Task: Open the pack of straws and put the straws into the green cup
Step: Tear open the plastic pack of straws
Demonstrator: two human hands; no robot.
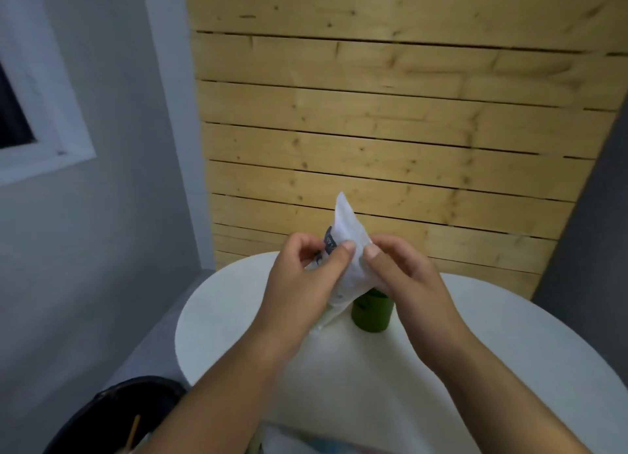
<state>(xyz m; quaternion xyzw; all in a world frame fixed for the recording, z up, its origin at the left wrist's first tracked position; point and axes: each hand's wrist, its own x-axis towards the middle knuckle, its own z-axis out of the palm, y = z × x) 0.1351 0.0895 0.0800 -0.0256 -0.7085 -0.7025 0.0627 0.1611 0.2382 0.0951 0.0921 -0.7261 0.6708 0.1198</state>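
A translucent white pack of straws (346,229) with a dark label is held up above the round white table (509,334). My left hand (306,277) pinches its left side with thumb against fingers. My right hand (401,273) pinches the right side, thumb on the near face. The pack's upper corner points up and its lower end hangs down past my left palm. The green cup (372,314) stands upright on the table right behind and below my hands; its rim is hidden by the pack and my right hand. The straws inside cannot be made out.
A wooden slat wall (390,131) rises just behind the table. A dark bin (112,416) with a thin wooden stick in it sits on the floor at lower left. A grey wall with a white window frame (51,114) is to the left. Some crumpled plastic lies at the bottom edge.
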